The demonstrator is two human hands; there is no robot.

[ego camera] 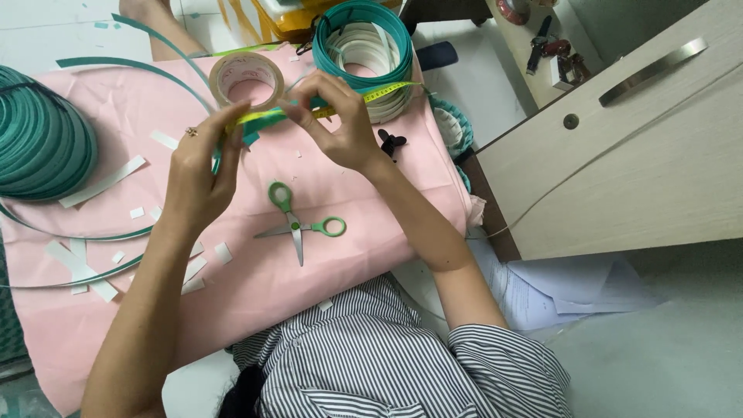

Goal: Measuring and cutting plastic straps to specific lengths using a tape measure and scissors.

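Tape measure [387,92] and green strip [267,118] are pinched between your left hand [197,174] and right hand [340,124], both clenched on them; tape roll [248,77] just behind the grip; scissors [298,224] below on pink cloth [325,263].

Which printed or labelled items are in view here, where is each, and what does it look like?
Tape measure: yellow printed strip held over the pink cloth between left hand and right hand.
Tape roll: round, tan, with reddish print on its core, on the cloth behind the hands.
Papers: white printed sheets on the floor, right, below the cabinet.
No screens or signs.
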